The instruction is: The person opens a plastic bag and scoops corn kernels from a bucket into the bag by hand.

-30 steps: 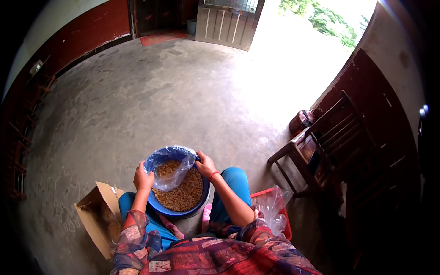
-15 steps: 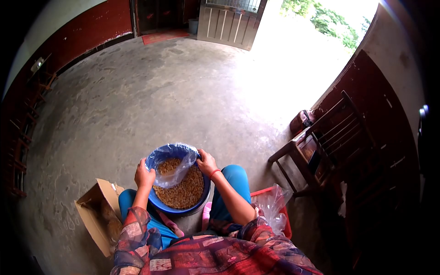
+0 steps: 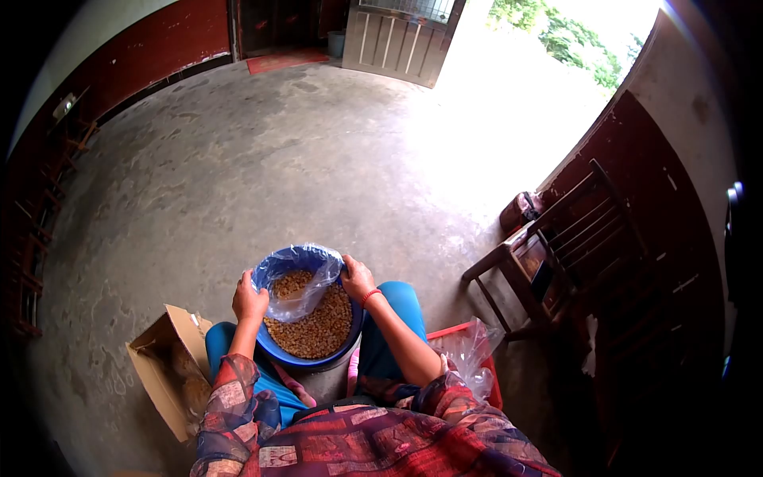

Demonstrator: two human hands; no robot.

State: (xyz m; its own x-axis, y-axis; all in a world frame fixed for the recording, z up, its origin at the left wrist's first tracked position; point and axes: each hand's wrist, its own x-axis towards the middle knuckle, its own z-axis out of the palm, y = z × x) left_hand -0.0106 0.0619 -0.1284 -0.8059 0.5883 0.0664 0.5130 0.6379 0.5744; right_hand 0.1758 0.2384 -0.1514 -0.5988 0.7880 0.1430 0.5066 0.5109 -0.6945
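Between my knees stands a blue basin (image 3: 278,351) holding small brown, grain-like pieces (image 3: 324,327); I cannot make out their exact kind. A clear plastic bag (image 3: 296,308) is spread over its far part, with its mouth stretched wide and its near edge sagging above the pieces. My left hand (image 3: 251,299) is closed on the bag's edge at the basin's left side. On the right side, my right hand (image 3: 358,278), with a red band at the wrist, grips the opposite edge. The fingertips of both hands are partly hidden.
An open cardboard box (image 3: 159,362) with brownish contents stands by my left leg. At my right, a red crate (image 3: 496,384) holds clear plastic bags (image 3: 470,362). Beyond it is a wooden chair (image 3: 497,261) with a dark, flat object (image 3: 542,278) on it. A metal door (image 3: 397,44) stands open ahead.
Both hands stay at the bag's edges with almost no movement. The view has shifted very slightly, and the basin and bag appear a few pixels higher.
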